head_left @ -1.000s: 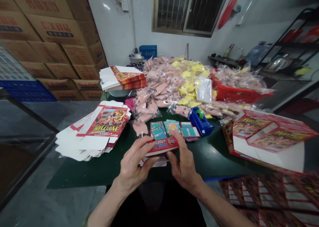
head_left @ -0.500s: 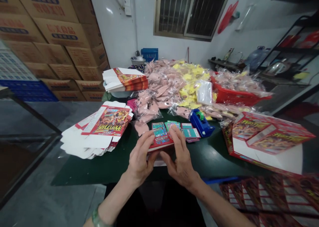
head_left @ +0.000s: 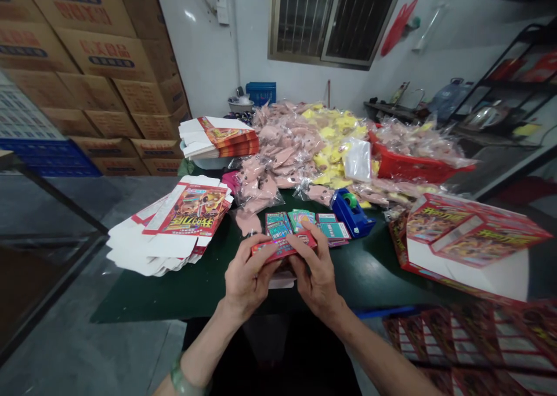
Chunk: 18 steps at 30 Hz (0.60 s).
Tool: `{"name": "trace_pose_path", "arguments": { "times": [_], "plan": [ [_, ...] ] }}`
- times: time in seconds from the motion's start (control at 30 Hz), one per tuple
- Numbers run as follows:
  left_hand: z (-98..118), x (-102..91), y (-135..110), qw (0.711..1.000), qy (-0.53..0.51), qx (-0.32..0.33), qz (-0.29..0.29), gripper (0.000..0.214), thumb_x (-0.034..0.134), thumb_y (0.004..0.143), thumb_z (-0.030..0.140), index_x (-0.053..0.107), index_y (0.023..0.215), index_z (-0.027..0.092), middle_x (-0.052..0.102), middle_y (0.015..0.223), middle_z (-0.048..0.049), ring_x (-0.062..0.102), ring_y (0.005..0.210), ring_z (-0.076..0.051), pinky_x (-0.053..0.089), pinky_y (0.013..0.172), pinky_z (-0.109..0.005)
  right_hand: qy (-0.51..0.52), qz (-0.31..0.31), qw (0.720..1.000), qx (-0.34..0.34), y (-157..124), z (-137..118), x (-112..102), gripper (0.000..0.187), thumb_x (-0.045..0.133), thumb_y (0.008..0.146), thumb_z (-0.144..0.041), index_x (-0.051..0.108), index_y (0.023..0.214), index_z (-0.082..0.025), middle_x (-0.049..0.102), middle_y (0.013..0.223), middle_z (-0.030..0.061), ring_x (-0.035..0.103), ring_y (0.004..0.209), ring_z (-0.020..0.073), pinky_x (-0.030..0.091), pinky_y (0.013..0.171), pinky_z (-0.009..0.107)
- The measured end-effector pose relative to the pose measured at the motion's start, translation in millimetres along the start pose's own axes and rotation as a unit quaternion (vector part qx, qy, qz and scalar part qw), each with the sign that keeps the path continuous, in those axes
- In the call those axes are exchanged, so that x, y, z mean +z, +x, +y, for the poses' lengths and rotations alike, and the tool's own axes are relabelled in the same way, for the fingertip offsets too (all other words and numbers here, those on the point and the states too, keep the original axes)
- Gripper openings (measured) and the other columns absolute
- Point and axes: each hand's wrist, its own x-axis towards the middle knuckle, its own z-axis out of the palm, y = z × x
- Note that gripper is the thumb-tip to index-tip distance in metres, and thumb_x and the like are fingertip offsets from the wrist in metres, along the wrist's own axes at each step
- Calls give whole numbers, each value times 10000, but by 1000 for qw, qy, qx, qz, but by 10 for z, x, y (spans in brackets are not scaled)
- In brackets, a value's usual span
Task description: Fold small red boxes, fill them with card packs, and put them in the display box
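Observation:
Between my two hands is a small red printed box, tilted over the front part of the table. My left hand grips its left end, thumb beneath and fingers on top. On the right end, my right hand has its fingers over the upper face. The box's underside is hidden by my hands. Just beyond it lie colourful printed cards in a few small piles. A white flap of card shows under the box. A blue tape dispenser with green tape stands right of the cards.
Flattened red-and-white cartons are stacked at left, with more folded cartons behind. Bagged pink and yellow items heap across the back, beside a red basket. An open display carton stands on the right of the green table.
The small box has tipped so that a red side now faces me. My fingers have closed in around both ends, and my right hand has shifted slightly right.

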Motion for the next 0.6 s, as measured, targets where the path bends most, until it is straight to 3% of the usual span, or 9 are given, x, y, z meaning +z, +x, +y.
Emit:
{"name": "trace_pose_path", "arguments": {
  "times": [0.1, 0.2, 0.27, 0.33, 0.37, 0.47, 0.6],
  "plan": [
    [-10, -11, 25, 1000, -17, 1, 2, 315, 640, 771, 139, 524, 1059, 194, 631, 979, -67, 645, 896, -167, 555, 740, -275, 0, -11, 1000, -8, 26, -20, -40, 395, 488, 874, -138, 506, 1241, -283, 394, 1340, 95, 440, 1233, 240, 447, 962, 424],
    [-8, -27, 53, 1000, -8, 7, 1, 215, 636, 777, 139, 559, 967, 202, 640, 970, -54, 659, 850, -144, 555, 683, -241, 9, -13, 1000, 21, 87, 85, -248, 442, 503, 866, -176, 445, 1298, -246, 479, 1285, 116, 534, 1122, 218, 506, 857, 365],
    [-8, -27, 62, 1000, -13, 0, 10, 196, 636, 775, 134, 570, 948, 198, 646, 963, -53, 663, 843, -144, 558, 688, -250, -25, 32, 993, 115, 150, 299, -506, 409, 500, 866, -250, 468, 1270, -190, 578, 1156, 125, 618, 913, 194, 530, 714, 318],
    [-16, -15, 63, 1000, -25, -2, 16, 213, 642, 765, 121, 575, 953, 194, 648, 964, -57, 661, 845, -146, 558, 699, -261, -101, 73, 961, 246, 221, 607, -813, 322, 453, 878, -308, 571, 1123, -136, 648, 965, 109, 623, 741, 176, 512, 648, 303],
    [-23, -7, 60, 999, -31, -3, 19, 228, 645, 760, 114, 577, 963, 192, 647, 966, -60, 658, 848, -147, 557, 707, -267, -148, 59, 940, 301, 258, 774, -958, 313, 424, 882, -316, 607, 1046, -122, 660, 913, 102, 620, 737, 181, 504, 666, 306],
    [-47, 17, 44, 998, -48, -7, 26, 259, 651, 746, 93, 586, 978, 187, 645, 967, -64, 651, 854, -151, 551, 719, -272, -194, 3, 910, 365, 367, 1222, -1259, 221, 484, 832, -231, 665, 871, -111, 676, 835, 95, 622, 779, 206, 484, 719, 311],
    [-79, 23, 18, 998, -64, -4, 20, 294, 657, 726, 60, 594, 986, 181, 637, 983, -69, 646, 865, -154, 543, 715, -262, -207, -90, 869, 440, 530, 1558, -1312, 141, 590, 816, -216, 649, 904, -122, 657, 858, 57, 611, 815, 176, 484, 769, 332]
  ]
}}
